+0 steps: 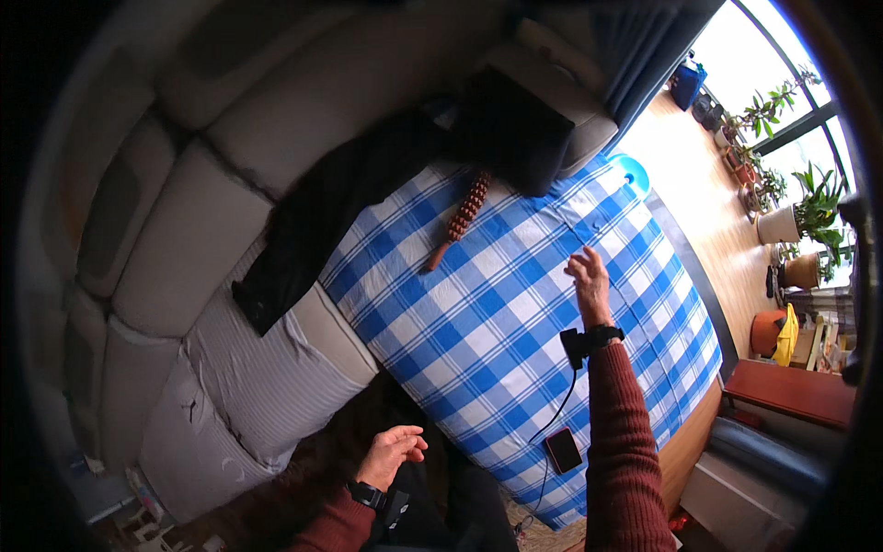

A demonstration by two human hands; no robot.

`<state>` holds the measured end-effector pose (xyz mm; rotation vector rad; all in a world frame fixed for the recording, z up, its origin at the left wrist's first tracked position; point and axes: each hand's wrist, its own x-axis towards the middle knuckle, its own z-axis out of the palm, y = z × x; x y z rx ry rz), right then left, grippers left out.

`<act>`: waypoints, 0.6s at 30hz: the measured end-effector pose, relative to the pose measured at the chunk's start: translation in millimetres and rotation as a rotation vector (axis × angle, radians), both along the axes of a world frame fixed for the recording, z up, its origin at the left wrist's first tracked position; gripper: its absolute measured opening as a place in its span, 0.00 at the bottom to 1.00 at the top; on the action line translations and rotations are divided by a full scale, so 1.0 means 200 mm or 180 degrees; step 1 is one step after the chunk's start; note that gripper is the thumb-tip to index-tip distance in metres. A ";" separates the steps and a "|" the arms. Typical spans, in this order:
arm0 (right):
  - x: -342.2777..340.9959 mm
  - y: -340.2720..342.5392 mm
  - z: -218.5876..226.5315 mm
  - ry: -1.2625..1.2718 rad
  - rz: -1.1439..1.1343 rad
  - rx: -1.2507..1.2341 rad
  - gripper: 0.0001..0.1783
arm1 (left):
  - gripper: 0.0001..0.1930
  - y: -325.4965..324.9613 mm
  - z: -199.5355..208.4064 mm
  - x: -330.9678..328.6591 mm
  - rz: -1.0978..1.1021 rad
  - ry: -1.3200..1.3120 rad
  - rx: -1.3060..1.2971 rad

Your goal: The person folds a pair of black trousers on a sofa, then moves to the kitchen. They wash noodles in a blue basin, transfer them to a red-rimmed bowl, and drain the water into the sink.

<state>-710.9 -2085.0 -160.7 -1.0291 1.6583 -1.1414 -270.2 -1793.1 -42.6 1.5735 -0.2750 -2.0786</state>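
Above a blue-and-white checked cloth (432, 322) reaches my right hand (589, 274), its fingers loosely bent and apart, holding nothing. A black device (574, 346) is strapped to that wrist, and a thin cable runs down from it toward a dark phone-like slab (563, 451) on the cloth. My left hand (390, 456) hovers lower down, beside the cloth's near left edge; its fingers are slightly curled, with nothing in them. A brown beaded roller with a wooden handle (463, 221) lies on the cloth's far part, partly under a black garment (345, 184).
A grey sectional sofa (152, 248) runs along the left and back. A bright blue round item (631, 173) sits at the cloth's far right corner. To the right are potted plants (782, 224) by the window, a red-brown cabinet top (791, 393) and a pale box (736, 492).
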 end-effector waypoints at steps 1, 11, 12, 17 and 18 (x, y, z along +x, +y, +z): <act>-0.03 -0.09 -0.02 0.0068 0.0050 -0.0056 0.33 | 0.18 -0.06 -0.02 0.02 -0.0061 -0.0008 0.0068; -0.13 -1.17 -0.43 0.0842 0.0214 0.0775 0.62 | 0.18 -0.58 -0.22 0.48 0.0242 -0.0155 0.0547; -0.10 -1.25 -0.46 0.0799 0.0235 0.0399 0.60 | 0.17 -0.59 -0.24 0.53 0.0312 -0.0244 0.0595; 0.06 -1.52 -0.43 0.0504 -0.0171 -0.0011 0.38 | 0.17 -0.61 -0.31 0.66 0.0435 -0.0429 0.0784; 0.08 -1.54 -0.42 0.0862 -0.0424 -0.0175 0.35 | 0.17 -0.61 -0.31 0.67 0.0454 -0.0435 0.0867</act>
